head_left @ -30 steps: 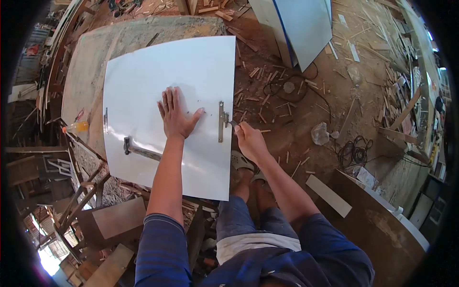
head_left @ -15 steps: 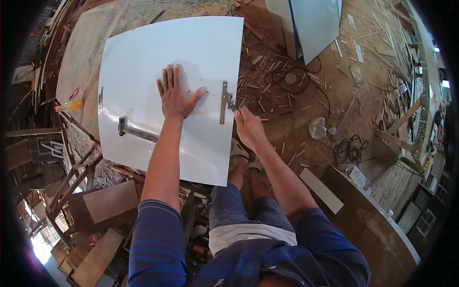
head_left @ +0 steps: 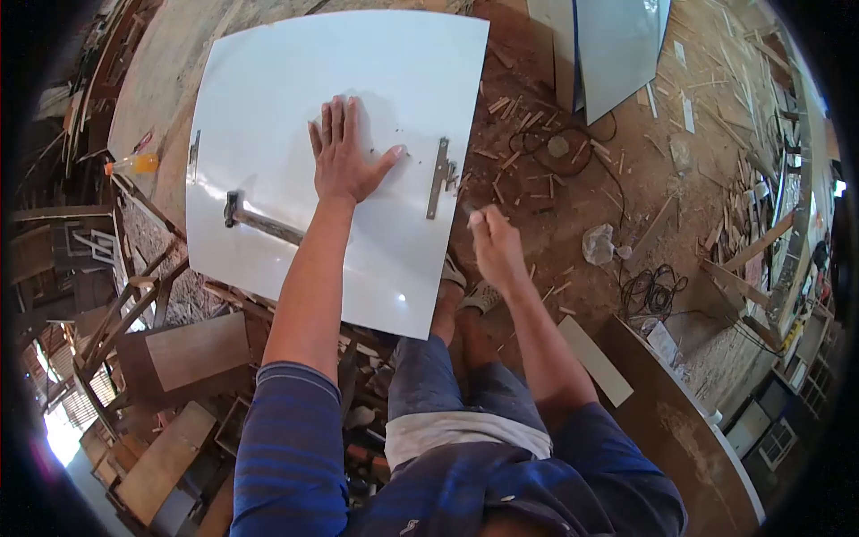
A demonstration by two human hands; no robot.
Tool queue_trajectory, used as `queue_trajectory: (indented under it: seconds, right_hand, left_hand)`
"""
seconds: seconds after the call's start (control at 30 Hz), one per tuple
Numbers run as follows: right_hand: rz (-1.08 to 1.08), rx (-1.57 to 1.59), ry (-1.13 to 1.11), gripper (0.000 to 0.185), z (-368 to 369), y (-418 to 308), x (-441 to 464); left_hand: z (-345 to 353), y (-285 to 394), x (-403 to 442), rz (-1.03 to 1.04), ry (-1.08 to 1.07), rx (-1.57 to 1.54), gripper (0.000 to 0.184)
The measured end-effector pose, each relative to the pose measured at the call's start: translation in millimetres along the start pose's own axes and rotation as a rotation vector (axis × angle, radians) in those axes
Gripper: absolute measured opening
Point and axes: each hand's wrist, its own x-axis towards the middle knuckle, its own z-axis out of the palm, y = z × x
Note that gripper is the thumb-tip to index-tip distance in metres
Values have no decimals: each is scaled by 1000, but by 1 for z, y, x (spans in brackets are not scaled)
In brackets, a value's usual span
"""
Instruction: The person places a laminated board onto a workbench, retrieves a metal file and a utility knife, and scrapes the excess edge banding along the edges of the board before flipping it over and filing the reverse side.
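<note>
My left hand point(head_left: 347, 166) lies flat on a glossy white panel point(head_left: 268, 80), fingers stretched and thumb out toward several small dark specks. Beyond the panel's right edge, my right hand point(head_left: 497, 246) is closed around a small dark tool point(head_left: 469, 208); its kind is too blurred to tell. A narrow metal hinge-like strip point(head_left: 437, 183) sits near that edge, with small metal bits point(head_left: 451, 174) beside it. Another metal strip point(head_left: 194, 157) is at the left edge. A hammer point(head_left: 264, 226) rests on the panel, its handle end hidden under my left forearm.
An orange bottle point(head_left: 139, 164) lies left of the panel. Wood scraps point(head_left: 528, 134) litter the dirt floor, with a coiled black cable point(head_left: 655, 288) and a clear plastic bag point(head_left: 598, 244). Upright panels point(head_left: 617, 54) stand at the back right; a brown board point(head_left: 680, 403) is near my right side.
My right hand has drawn away from the metal strip, down and to the right, with the dark tool. My left hand stays flat on the panel. The view has shifted slightly.
</note>
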Motion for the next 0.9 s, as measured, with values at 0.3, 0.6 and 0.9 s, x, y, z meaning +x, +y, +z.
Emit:
queue_trajectory:
  seconds: [0.3, 0.6, 0.9]
  right_hand:
    - [-67, -273, -1, 32, 4, -12, 28]
    - [-180, -274, -93, 32, 9, -11, 19]
    - [-156, -262, -138, 32, 12, -1, -2]
  left_hand:
    - [3, -1, 1, 17, 45, -18, 123]
    - [6, -1, 2, 7, 68, -11, 123]
    - [6, -2, 0, -3, 78, -24, 120]
